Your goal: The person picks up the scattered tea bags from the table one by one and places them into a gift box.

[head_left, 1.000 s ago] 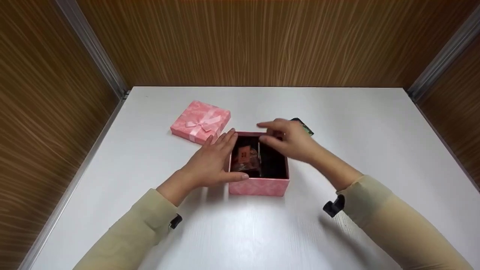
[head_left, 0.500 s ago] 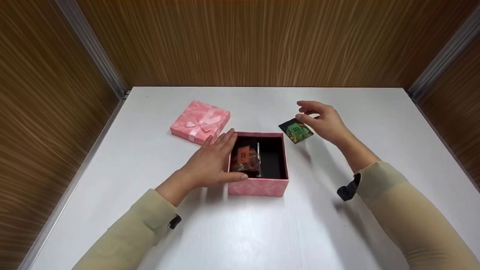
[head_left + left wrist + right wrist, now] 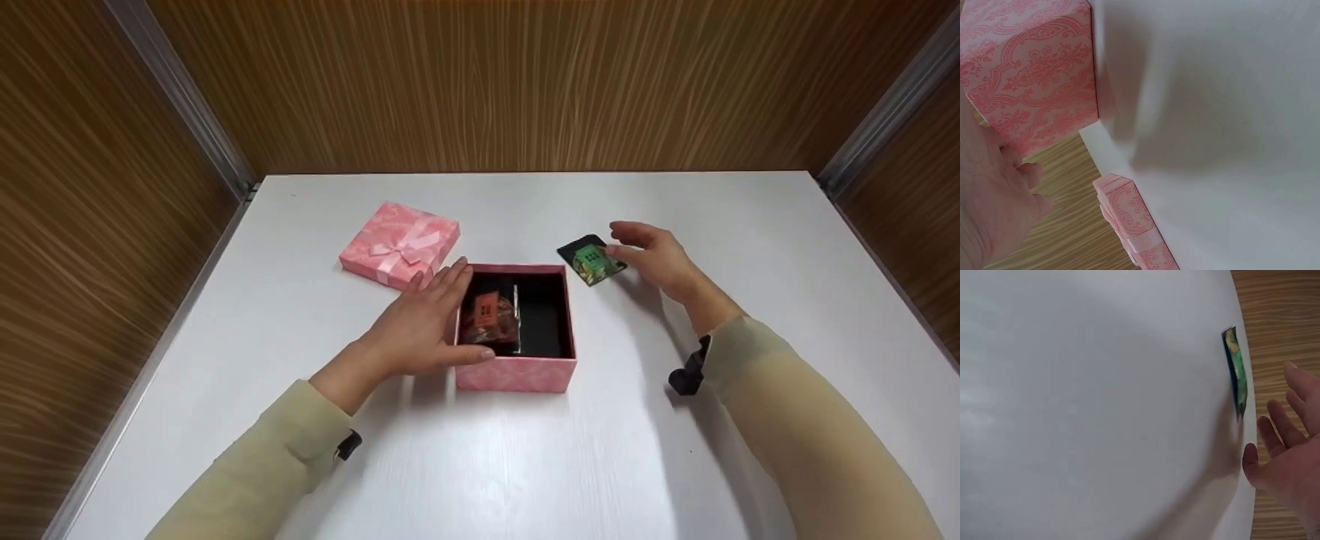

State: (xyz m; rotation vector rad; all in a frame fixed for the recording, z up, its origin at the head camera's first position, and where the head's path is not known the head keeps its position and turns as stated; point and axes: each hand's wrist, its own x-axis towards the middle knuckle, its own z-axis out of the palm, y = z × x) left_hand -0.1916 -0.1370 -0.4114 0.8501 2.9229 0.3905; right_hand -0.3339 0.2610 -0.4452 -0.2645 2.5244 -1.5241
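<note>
My left hand [image 3: 412, 334] rests on the left side of an uncovered pink box [image 3: 517, 373], its fingers straight toward the back corner and its thumb over the front rim. In the left wrist view, the fingers lie by the patterned wall of the box [image 3: 1044, 73]. Inside the box, on the left, stands a dark packet with a red label [image 3: 486, 309]; the black bottom shows on the right. My right hand [image 3: 660, 259] hovers with loose fingers at the right edge of a flat black packet with a green label [image 3: 591, 259]. Whether the thumb touches it I cannot tell.
A pink box lid with a ribbon bow [image 3: 401, 244] lies behind and left of the box, close to my left fingertips. The white table [image 3: 487, 457] is bordered by wood-grain panels [image 3: 480, 90] at the back and sides.
My right hand has moved from above the box to the right, past the green-labelled packet, then lowered beside it. The left hand has kept its place on the box.
</note>
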